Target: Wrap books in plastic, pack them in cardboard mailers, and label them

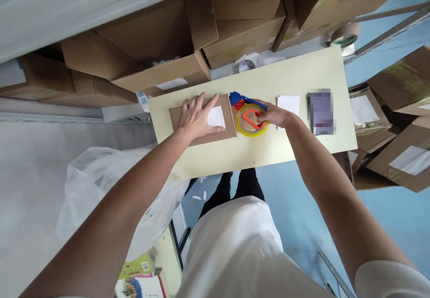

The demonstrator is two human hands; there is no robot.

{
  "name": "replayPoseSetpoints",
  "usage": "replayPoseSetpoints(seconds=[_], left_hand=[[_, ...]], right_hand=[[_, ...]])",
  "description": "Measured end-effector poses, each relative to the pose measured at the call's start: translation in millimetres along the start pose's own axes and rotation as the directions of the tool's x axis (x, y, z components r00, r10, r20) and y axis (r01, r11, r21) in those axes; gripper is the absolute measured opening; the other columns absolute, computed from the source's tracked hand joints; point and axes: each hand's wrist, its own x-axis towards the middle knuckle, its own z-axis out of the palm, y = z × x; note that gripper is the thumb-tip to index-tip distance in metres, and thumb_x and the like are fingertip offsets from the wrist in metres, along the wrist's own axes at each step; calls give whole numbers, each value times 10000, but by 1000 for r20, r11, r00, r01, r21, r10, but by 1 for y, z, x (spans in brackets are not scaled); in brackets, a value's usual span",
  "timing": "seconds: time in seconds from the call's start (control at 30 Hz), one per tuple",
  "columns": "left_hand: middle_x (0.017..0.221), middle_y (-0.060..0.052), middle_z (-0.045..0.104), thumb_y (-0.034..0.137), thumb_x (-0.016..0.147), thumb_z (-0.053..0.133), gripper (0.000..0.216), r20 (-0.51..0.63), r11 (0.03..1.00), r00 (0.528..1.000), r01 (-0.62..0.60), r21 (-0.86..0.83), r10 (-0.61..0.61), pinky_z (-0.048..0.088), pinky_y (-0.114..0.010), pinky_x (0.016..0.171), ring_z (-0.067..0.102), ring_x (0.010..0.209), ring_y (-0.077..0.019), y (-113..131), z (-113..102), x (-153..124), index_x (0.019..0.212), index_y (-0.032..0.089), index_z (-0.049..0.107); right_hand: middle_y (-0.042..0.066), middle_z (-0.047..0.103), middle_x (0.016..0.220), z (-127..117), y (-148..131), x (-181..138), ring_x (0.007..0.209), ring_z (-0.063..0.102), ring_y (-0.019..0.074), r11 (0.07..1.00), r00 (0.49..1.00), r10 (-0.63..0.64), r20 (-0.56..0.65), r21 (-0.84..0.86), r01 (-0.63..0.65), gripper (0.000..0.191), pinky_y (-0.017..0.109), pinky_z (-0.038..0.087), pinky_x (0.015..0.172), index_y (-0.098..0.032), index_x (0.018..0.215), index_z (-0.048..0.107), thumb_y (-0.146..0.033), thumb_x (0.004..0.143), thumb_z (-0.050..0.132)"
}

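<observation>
A flat brown cardboard box (pixel 229 110) with a white label (pixel 217 117) lies on the cream table. Spread across its top, my left hand (pixel 198 118) presses down with the fingers apart. My right hand (pixel 274 114) is wrapped round a tape dispenser (pixel 247 99) with blue and orange parts, loaded with a roll of yellowish clear tape (pixel 251 132). The dispenser's front touches or nearly touches the box's right edge. Part of its handle is hidden by my fingers.
White paper slips (pixel 289 103) and a blurred dark rectangular item (pixel 320 112) lie to the right on the table (pixel 268 155). Open cartons (pixel 161 72) line the back, with tape rolls (pixel 247 65) nearby. Labelled boxes (pixel 413 157) are piled at right; a plastic bag (pixel 90 181) hangs left.
</observation>
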Motion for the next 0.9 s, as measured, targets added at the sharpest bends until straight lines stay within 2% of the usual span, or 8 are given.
replayPoseSetpoints(seconds=[0.1, 0.2, 0.37, 0.47, 0.57, 0.73, 0.9], left_hand=[[1554, -124, 163, 729, 639, 594, 1124, 33, 999, 998, 49, -7, -48, 134, -546, 1066, 189, 1358, -438, 2, 2, 3, 1504, 296, 21], [1536, -128, 191, 735, 631, 599, 1145, 56, 999, 997, 46, 1, -46, 140, -546, 1052, 203, 1332, -456, 3, 3, 0, 1503, 294, 1], [1507, -154, 220, 748, 648, 576, 1147, 59, 998, 998, 32, 48, -35, 155, -532, 1026, 231, 1302, -448, 4, 3, -1, 1501, 277, -28], [1491, -167, 233, 754, 647, 575, 1151, 59, 998, 998, 14, 66, -18, 162, -523, 1012, 252, 1285, -440, 5, 4, -1, 1501, 268, -25], [1476, -164, 252, 756, 644, 579, 1149, 63, 998, 998, 6, 69, -10, 166, -514, 1002, 265, 1272, -436, 6, 5, -3, 1501, 277, -18], [1434, -169, 305, 748, 660, 576, 1127, 61, 998, 998, 23, 63, -27, 179, -499, 984, 292, 1253, -431, 8, 6, -4, 1502, 278, -8], [1431, -171, 305, 727, 676, 585, 1121, 56, 997, 998, 32, 71, -36, 175, -492, 992, 291, 1257, -420, 8, 9, -4, 1502, 266, -18]], right_hand=[[48, 593, 1277, -1, 9, -7, 1152, 539, 233, 999, 997, 25, 79, -35, -22, 688, 382, 444, 991, -172, 1199, 594, 10, 536, 615], [45, 550, 1325, -5, 21, -25, 1169, 531, 262, 998, 993, 44, 107, -52, -39, 781, 399, 464, 980, -233, 1271, 552, 10, 533, 636], [80, 605, 1218, -2, 51, -87, 1064, 606, 294, 986, 972, 146, 183, -101, -129, 908, 435, 546, 859, -262, 1447, 327, -105, 617, 661], [79, 608, 1229, 6, 66, -126, 1073, 613, 278, 984, 956, 174, 234, -80, -160, 939, 413, 535, 888, -260, 1479, 243, -145, 647, 664], [67, 604, 1252, 10, 72, -148, 1086, 611, 265, 979, 951, 195, 239, -109, -174, 936, 397, 529, 898, -287, 1478, 237, -156, 657, 667], [58, 631, 1221, 14, 76, -160, 1077, 620, 254, 966, 951, 241, 196, -147, -214, 928, 390, 518, 916, -291, 1477, 243, -158, 658, 660], [99, 588, 1291, 45, 88, -190, 1138, 588, 256, 975, 965, 220, 143, -54, -215, 931, 404, 486, 963, -246, 1497, 164, -211, 708, 655]])
